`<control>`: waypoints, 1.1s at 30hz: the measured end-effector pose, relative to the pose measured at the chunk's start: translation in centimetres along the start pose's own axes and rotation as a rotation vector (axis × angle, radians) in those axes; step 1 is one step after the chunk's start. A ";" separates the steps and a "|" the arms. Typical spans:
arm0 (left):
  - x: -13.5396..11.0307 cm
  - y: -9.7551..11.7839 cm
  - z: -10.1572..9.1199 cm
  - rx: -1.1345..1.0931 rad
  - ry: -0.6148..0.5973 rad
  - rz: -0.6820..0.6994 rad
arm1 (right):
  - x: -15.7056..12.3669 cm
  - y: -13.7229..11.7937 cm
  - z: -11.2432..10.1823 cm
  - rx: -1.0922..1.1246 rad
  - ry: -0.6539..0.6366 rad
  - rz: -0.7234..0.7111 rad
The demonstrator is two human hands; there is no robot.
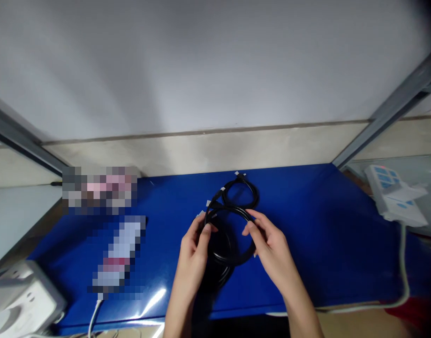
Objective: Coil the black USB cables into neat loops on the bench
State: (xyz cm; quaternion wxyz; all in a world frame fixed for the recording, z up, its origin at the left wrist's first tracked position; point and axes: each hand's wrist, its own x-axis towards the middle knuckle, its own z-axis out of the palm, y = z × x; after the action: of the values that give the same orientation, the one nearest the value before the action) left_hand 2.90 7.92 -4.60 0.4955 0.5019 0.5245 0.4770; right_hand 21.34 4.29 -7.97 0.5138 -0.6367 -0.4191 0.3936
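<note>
A coiled black cable [236,262] is held up between my two hands, forming a ring. My left hand [194,244] grips its left side between thumb and fingers. At the right side of the ring, my right hand [269,241] pinches the cable the same way. Small white tags show near the cable ends by my left fingers. Just beyond the ring lies another black cable coil [256,192] on the blue tabletop [321,239]. More looped black cable [225,278] shows below the held ring, partly hidden by my left hand and in shadow.
A white power strip [42,286] sits at the lower left. Nearby lies a pixelated flat object [122,249] with a white cord [94,312]; another blurred-out item [106,188] is behind it. A white power strip [391,195] with blue markings stands at right. Grey metal posts [387,110] flank the table.
</note>
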 end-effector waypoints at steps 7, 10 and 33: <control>0.0 0.0 -0.1 -0.107 -0.011 -0.115 | 0.4 0.7 0.1 0.016 0.006 -0.033; 0.1 -0.2 0.3 -0.184 0.016 -0.112 | 0.4 0.5 0.1 0.033 0.029 -0.046; 1.3 -0.2 -1.3 0.256 -0.109 0.051 | 1.2 0.3 -0.2 -0.035 0.067 -0.015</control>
State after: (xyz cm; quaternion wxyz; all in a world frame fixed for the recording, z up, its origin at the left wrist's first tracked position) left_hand 1.54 9.24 -4.77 0.4429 0.5995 0.5402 0.3907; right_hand 21.97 5.34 -8.27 0.5193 -0.6555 -0.4129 0.3608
